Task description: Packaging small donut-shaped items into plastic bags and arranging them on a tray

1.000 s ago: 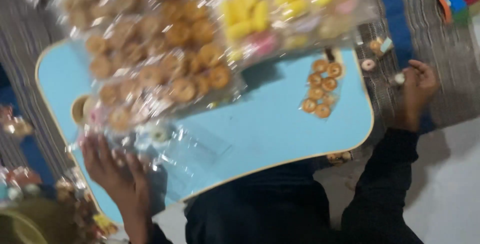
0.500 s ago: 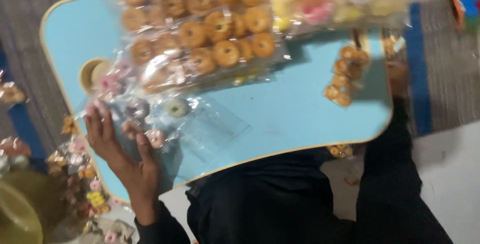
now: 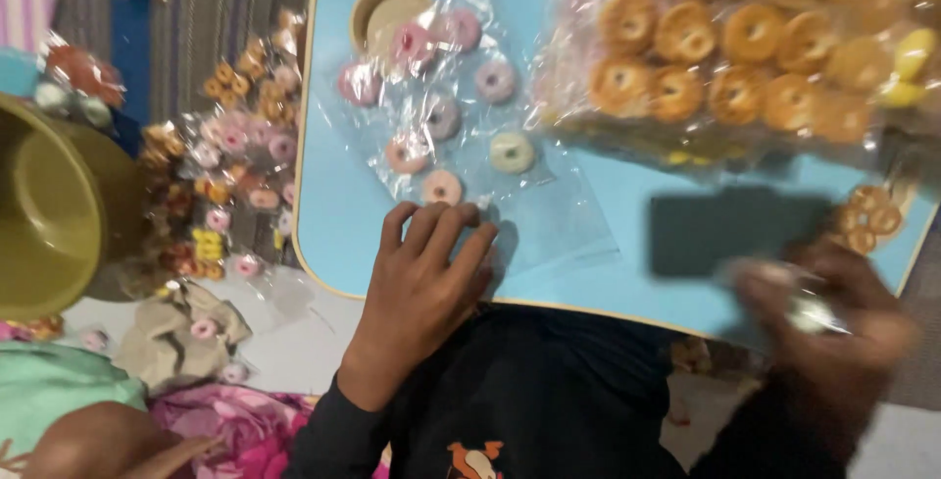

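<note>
Clear plastic bag (image 3: 461, 116) of pastel ring sweets is lying part-filled on the light-blue surface (image 3: 338, 204); left hand (image 3: 421, 293) is pressing it flat, fingers spread; right hand (image 3: 833, 332), blurred, is gripping something small and shiny.

Seven pastel ring sweets (image 3: 513, 152) are counted in the clear plastic bag (image 3: 549, 234) on the blue table (image 3: 343, 214), most of them pink or lilac and one pale green. About a dozen orange ring biscuits (image 3: 686, 33) can be made out in the large packet (image 3: 588, 97) at the top right, though blur prevents an exact count, and four small orange rings (image 3: 867, 219) are seen at the right edge. One round wooden lid (image 3: 387, 8), one olive bowl (image 3: 49, 204) and two hands, left hand (image 3: 421, 288) and right hand (image 3: 833, 327), are also seen.
</note>
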